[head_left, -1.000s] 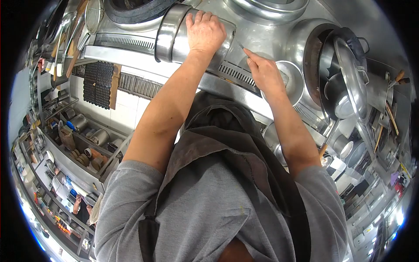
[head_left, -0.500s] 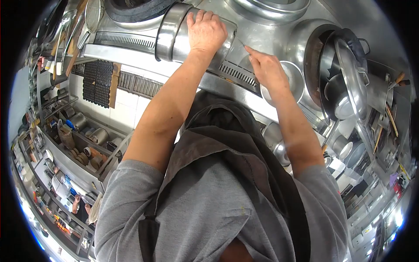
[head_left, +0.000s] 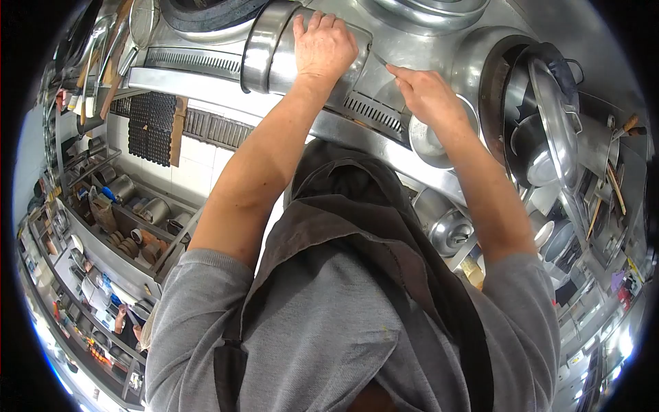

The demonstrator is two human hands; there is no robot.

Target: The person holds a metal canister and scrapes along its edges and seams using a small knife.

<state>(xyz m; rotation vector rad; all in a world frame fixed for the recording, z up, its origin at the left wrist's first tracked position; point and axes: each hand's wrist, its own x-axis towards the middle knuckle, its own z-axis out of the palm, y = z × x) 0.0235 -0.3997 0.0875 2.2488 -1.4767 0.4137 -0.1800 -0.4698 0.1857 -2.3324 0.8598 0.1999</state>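
Observation:
A large stainless steel pot (head_left: 283,65) lies tipped on its side on the steel counter, its wide rim toward the left. My left hand (head_left: 327,49) rests over the pot's upper side with curled fingers, holding it. My right hand (head_left: 431,97) is closed around a thin metal tool with a narrow blade (head_left: 379,59); the fingers hide its handle. The blade's tip points at the pot's base edge; I cannot tell whether it touches. Below my right wrist sits a round metal bowl (head_left: 427,141), partly covered by the forearm.
A slotted drain grate (head_left: 374,113) runs along the counter's front edge. Wok burner rings (head_left: 213,17) stand behind. To the right are a dark wok and a steel lid (head_left: 552,123). Ladles and a strainer (head_left: 144,22) hang left. A lidded pot (head_left: 449,230) stands below the counter.
My right hand has moved slightly right and down with the blade, away from the pot's base. More of the bowl and the lidded pot shows. My left hand stays on the pot.

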